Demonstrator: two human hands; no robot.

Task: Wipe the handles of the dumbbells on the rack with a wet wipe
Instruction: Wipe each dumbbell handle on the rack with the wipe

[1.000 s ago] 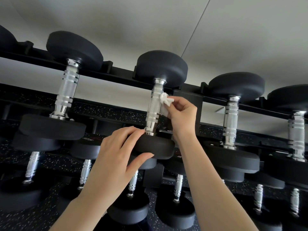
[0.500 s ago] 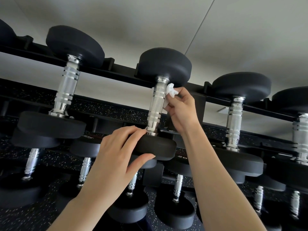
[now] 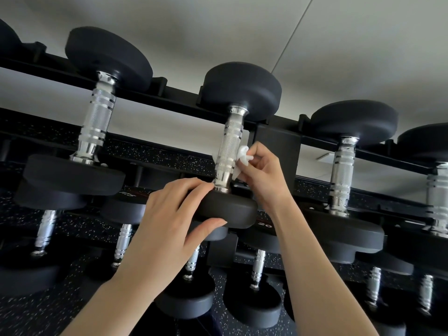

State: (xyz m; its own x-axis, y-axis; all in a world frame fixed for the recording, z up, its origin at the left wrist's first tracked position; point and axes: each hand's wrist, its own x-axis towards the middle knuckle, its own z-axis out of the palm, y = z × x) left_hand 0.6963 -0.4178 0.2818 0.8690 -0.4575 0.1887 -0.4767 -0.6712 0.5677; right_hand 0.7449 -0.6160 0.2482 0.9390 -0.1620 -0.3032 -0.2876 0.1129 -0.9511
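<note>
A black dumbbell with a knurled chrome handle (image 3: 228,151) lies across the top tier of the black rack (image 3: 278,144), in the middle of the view. My left hand (image 3: 169,226) grips its near black head (image 3: 232,209), fingers over the top and thumb underneath. My right hand (image 3: 261,170) pinches a crumpled white wet wipe (image 3: 242,157) and presses it against the right side of the handle's lower half.
More black dumbbells lie on the top tier to the left (image 3: 97,122) and right (image 3: 344,170). A lower tier holds several smaller dumbbells (image 3: 257,265) under my arms. A pale wall rises behind the rack, and speckled black flooring shows below.
My right hand slid the wipe up the handle to just under the far head, then back down to the lower half. My left hand kept its grip on the near head.
</note>
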